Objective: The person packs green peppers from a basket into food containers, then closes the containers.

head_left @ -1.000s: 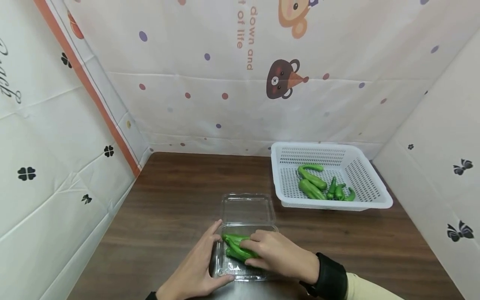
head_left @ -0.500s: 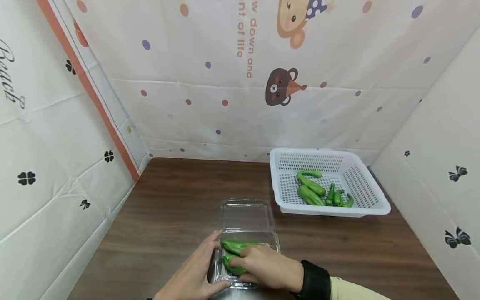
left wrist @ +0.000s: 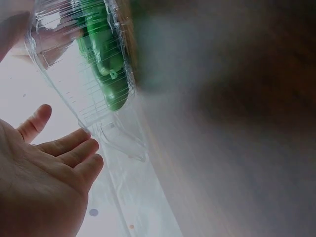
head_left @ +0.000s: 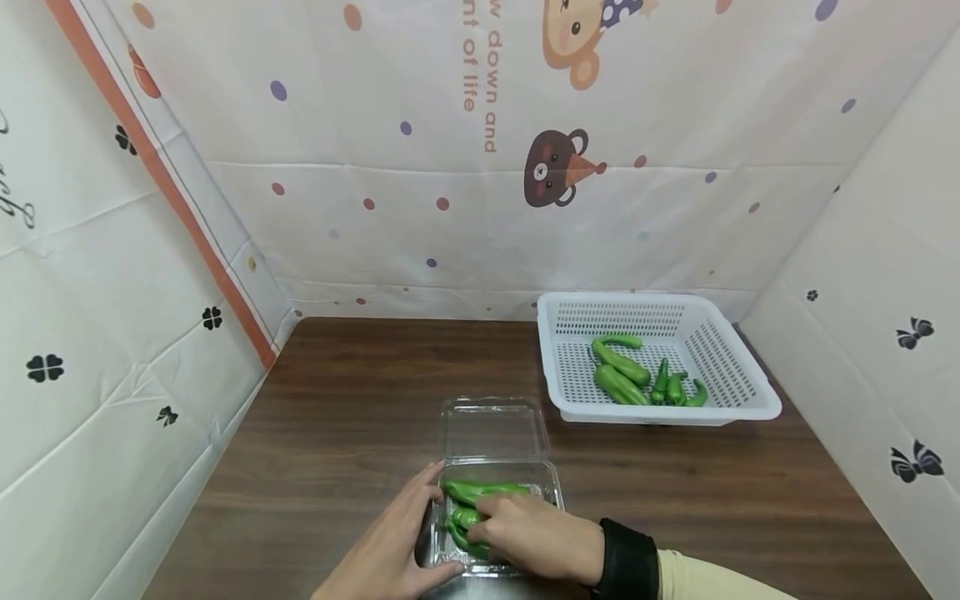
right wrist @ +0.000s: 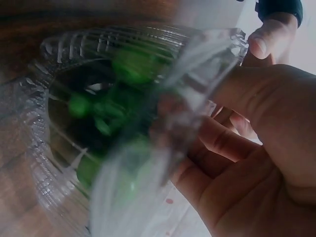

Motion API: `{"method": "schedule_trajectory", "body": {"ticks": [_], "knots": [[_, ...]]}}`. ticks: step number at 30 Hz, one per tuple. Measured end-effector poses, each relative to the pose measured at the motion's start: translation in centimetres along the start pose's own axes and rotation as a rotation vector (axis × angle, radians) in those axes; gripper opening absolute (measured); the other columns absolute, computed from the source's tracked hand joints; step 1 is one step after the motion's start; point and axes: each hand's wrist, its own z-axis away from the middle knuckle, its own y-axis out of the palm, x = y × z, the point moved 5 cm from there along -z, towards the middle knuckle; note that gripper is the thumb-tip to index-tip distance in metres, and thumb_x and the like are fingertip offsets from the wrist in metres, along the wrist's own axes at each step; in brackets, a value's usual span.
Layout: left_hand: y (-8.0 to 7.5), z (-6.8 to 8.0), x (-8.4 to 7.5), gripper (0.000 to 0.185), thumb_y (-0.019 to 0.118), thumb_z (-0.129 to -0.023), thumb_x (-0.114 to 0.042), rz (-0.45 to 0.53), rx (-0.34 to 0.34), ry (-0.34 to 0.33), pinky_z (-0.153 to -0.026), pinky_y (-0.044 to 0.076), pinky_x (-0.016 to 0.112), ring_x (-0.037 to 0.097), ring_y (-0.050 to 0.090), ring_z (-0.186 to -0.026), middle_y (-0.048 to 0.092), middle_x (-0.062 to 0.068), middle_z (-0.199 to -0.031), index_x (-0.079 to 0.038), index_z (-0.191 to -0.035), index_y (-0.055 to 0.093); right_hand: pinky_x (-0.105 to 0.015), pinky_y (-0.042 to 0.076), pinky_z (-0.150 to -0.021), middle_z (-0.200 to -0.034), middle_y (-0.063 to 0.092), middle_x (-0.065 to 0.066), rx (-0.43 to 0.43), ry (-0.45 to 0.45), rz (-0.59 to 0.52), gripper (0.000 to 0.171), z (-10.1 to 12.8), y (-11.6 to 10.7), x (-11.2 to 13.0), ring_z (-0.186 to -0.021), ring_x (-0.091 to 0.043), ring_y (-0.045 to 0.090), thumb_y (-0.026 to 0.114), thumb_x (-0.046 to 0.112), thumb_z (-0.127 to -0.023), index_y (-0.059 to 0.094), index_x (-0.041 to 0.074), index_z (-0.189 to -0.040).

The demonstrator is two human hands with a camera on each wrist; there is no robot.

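wall cloth (head_left: 480,100) reads "down and", "of life".

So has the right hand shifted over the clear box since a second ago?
Yes. The right hand has slid toward the left hand, now covering the near-left peppers in the clear box.

A: The peppers (head_left: 480,492) in the clear plastic box (head_left: 550,475) are bright green, on a dark brown wood-grain surface (head_left: 345,417).

B: At right, a white perforated basket (head_left: 738,404); behind, a cream dotted backdrop (head_left: 375,125).
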Motion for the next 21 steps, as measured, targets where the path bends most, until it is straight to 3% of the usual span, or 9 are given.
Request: {"method": "schedule_trajectory", "body": {"ticks": [10, 21], "knots": [[-0.23, 0.07, -0.07, 0.07, 0.076, -0.081, -0.067, -0.01, -0.034, 0.029, -0.103, 0.052, 0.05, 0.026, 0.044, -0.144, 0.04, 0.012, -0.161, -0.013, -0.122, 0.056, -0.009, 0.041, -0.06, -0.089, 0.061, 0.012, 0.002, -0.004, 0.018, 0.012, -0.14, 0.26, 0.21, -0.076, 0.007, 0.051, 0.08, 0.02, -0.091, 0.08, 0.026, -0.102], [0.03, 0.0, 0.14, 0.067, 0.075, -0.082, -0.069, 0.016, 0.009, -0.03, -0.102, 0.053, 0.048, 0.024, 0.044, -0.144, 0.036, 0.008, -0.164, -0.017, -0.119, 0.055, -0.009, 0.037, -0.058, -0.086, 0.058, 0.011, -0.013, -0.008, 0.038, 0.012, 0.03, 0.36, 0.23, -0.071, 0.007, 0.046, 0.08, 0.016, -0.09, 0.08, 0.025, -0.099]]}}
